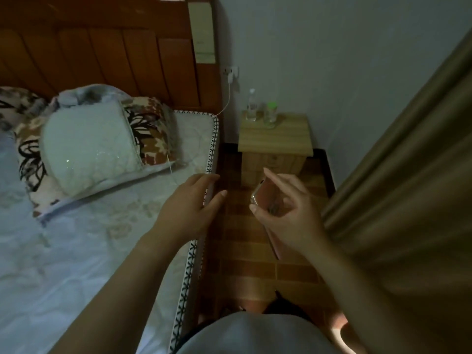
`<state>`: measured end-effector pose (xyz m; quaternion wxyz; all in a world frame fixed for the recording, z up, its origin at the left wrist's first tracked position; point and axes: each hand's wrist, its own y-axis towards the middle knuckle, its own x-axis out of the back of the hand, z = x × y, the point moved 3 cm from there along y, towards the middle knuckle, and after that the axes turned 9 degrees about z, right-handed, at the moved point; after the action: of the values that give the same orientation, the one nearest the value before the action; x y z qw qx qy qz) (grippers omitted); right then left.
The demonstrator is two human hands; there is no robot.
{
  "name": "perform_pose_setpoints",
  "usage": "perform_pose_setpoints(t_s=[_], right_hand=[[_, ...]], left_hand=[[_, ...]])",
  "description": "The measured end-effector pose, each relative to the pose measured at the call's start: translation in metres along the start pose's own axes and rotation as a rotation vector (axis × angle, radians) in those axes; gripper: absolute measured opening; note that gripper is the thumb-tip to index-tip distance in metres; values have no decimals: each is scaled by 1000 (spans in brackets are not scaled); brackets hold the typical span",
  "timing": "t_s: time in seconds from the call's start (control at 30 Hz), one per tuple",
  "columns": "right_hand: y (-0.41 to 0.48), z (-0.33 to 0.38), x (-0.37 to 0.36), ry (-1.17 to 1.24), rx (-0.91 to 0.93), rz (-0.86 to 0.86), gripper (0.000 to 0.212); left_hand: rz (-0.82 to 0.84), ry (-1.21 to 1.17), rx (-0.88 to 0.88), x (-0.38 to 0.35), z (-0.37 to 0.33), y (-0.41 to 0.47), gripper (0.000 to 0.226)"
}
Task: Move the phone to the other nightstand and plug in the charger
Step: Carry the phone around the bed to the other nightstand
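Both hands hover over floor: right hand (288, 213) grips phone (265, 198), left hand (189, 203) open at mattress edge (210, 149).

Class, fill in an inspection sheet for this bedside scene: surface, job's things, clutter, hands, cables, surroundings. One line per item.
Surface: wooden nightstand, front of top bare.
Job's things: pink phone held in the right hand; charger plugged into wall socket.
Clutter: two clear bottles at the nightstand's back edge.
Hands: left hand open over the mattress edge, holding nothing; right fingers around the phone.
Cables: white cable runs from the charger onto the bed.
Surroundings: pillow, headboard, curtain, tiled floor.
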<state>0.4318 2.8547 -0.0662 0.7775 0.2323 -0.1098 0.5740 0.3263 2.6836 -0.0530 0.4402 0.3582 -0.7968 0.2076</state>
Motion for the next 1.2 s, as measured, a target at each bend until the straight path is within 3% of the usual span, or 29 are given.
perform_pose_setpoints(t_s=[0.27,0.6,0.87,1.2], right_hand=[[152,-59,-10,35,-18,43,65],[336,-117,-45,29,59,320,66],[378,-137,-97,67,7,469,64],[364,-180,-172,-15,-47,530,65]], left_hand=[[-9,-16,49,19,56,137,44],[-93,-76,284,36,140,260,41],[-115,-90,425,52,208,264,37],[106,29,379,-2,290,257,35]])
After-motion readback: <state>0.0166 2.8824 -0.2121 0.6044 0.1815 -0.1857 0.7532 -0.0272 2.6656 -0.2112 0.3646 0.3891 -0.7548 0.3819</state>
